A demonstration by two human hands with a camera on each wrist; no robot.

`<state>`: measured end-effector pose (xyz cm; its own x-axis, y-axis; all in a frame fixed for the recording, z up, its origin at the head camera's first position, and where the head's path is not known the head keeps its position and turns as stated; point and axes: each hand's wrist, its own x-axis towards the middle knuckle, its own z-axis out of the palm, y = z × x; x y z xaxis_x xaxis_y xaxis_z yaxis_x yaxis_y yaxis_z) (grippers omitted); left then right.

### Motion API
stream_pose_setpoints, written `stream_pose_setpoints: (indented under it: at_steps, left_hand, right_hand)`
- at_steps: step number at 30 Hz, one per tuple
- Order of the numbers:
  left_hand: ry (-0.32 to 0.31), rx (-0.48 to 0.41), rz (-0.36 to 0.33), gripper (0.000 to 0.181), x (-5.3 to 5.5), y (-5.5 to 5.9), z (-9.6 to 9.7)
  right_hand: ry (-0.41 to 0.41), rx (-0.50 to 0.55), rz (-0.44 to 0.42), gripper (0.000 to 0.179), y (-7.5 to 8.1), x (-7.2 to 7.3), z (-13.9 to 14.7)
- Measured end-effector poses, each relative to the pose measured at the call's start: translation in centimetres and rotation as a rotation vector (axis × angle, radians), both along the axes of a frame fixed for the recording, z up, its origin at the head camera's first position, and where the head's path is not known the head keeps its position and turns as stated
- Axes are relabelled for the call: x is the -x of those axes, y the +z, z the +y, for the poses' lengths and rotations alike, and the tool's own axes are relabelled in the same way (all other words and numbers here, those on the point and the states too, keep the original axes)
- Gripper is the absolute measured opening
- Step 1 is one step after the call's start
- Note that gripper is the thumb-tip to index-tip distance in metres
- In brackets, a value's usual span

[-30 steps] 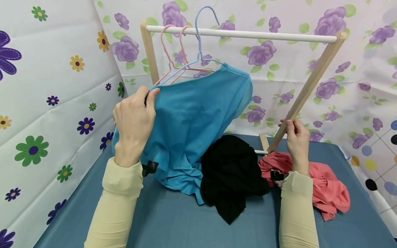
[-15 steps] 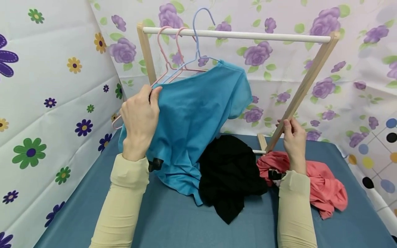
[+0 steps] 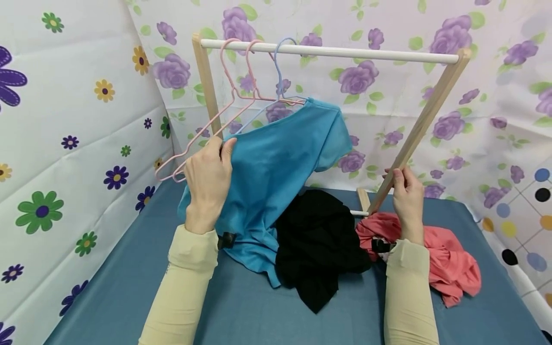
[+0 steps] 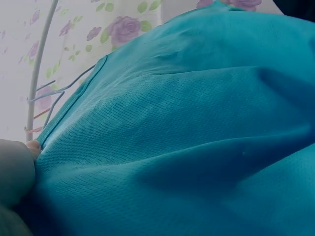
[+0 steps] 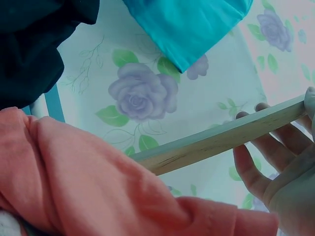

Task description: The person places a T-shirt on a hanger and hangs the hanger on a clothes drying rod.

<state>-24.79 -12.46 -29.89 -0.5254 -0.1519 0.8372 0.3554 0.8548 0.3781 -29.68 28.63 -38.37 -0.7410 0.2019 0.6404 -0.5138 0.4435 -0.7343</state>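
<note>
A blue T-shirt (image 3: 276, 153) hangs on a light-blue hanger (image 3: 279, 72), whose hook overlaps the white rail (image 3: 345, 52) of a garment rack in the head view. My left hand (image 3: 208, 179) pinches the shirt at its near shoulder, with the thumb on the cloth in front. The shirt's lower part droops in folds onto the table. My right hand (image 3: 407, 199) holds the rack's right wooden upright (image 3: 420, 127). In the right wrist view, its fingers (image 5: 251, 174) curl around the wood (image 5: 221, 140). The blue cloth (image 4: 187, 123) fills most of the left wrist view.
Two pink hangers (image 3: 254, 72) hang on the rail left of the blue one. A crumpled black garment (image 3: 321, 244) lies mid-table, and a coral-pink garment (image 3: 453, 263) lies under my right forearm. Flowered sheets (image 3: 491, 124) stand behind the blue-covered table (image 3: 276, 316).
My left hand has come down and to the right with the shirt. The blue hanger's hook has dropped from above the rail to rail height. My right hand stays on the upright.
</note>
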Motion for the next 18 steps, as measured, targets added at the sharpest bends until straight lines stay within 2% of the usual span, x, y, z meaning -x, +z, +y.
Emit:
stream_pose_setpoints:
  at_steps: [5, 11, 14, 18]
  left_hand:
    - [0.002, 0.008, -0.028, 0.044, -0.4, -0.9, 0.0]
    - [-0.042, 0.008, -0.056, 0.04, -1.4, -1.0, 0.1]
    - [-0.042, 0.042, -0.028, 0.046, -2.4, -0.4, 0.2]
    - [-0.023, 0.098, 0.01, 0.046, -3.2, 1.6, -0.1]
  right_hand:
    - [0.014, 0.006, -0.001, 0.032, -0.1, 0.1, 0.0]
    - [0.004, 0.013, -0.003, 0.031, -0.2, 0.0, 0.0]
    - [-0.008, 0.004, 0.001, 0.031, -0.2, 0.1, 0.0]
    - [-0.012, 0.004, 0.011, 0.031, -0.1, 0.1, 0.0]
